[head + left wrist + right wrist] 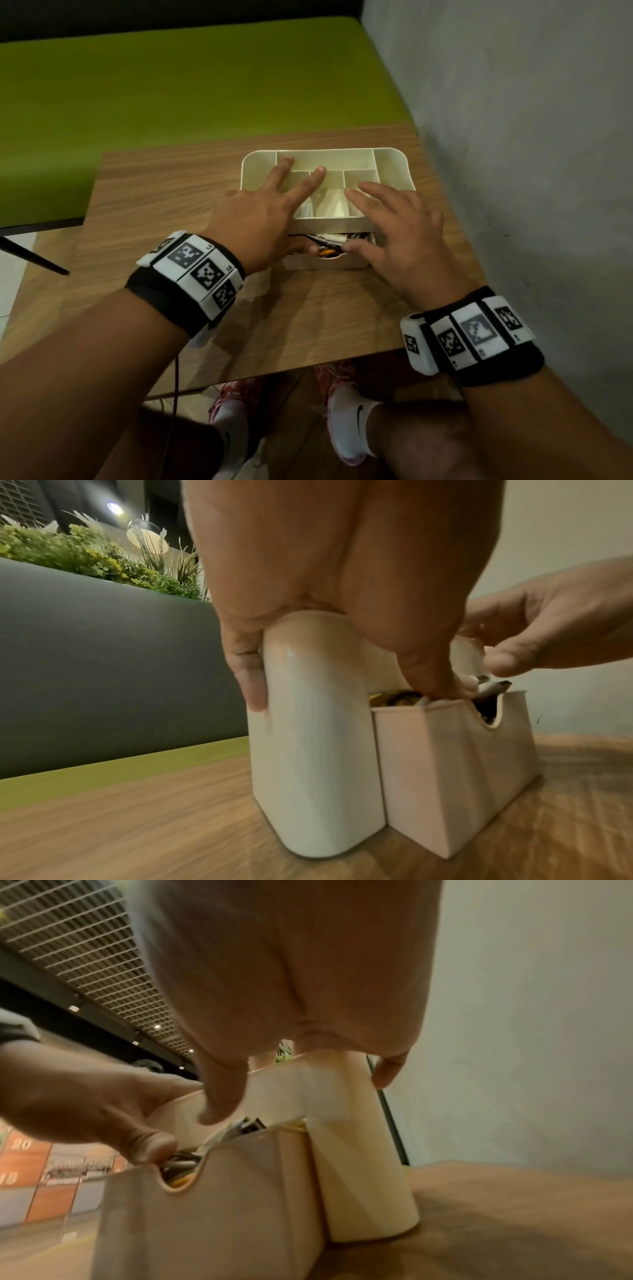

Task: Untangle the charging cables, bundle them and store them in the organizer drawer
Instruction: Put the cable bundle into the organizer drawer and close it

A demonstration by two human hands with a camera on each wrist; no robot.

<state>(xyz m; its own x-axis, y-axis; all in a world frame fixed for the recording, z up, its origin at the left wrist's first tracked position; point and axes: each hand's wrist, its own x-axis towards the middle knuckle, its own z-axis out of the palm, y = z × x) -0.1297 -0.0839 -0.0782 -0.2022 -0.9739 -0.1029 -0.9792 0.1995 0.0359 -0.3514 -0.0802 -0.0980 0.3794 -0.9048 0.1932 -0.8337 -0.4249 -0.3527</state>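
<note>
A cream organizer (325, 150) with open top compartments stands on the wooden table (164, 192). Its front drawer (325, 264) is pulled out a little and holds bundled white, orange and black charging cables (329, 240). My left hand (267, 212) lies on the organizer's left top with fingers spread straight, and its thumb (431, 674) presses down on the cables in the drawer (445, 764). My right hand (394, 226) rests over the right top, fingers relaxed. Its thumb (222, 1096) hovers at a white plug sticking out of the drawer (222, 1204).
A grey wall (513, 137) runs close along the table's right side. A green bench seat (171, 85) lies beyond the far edge. The table's near edge is close to my wrists, with my legs and shoes (346, 411) below. A black chair leg (30, 257) shows at left.
</note>
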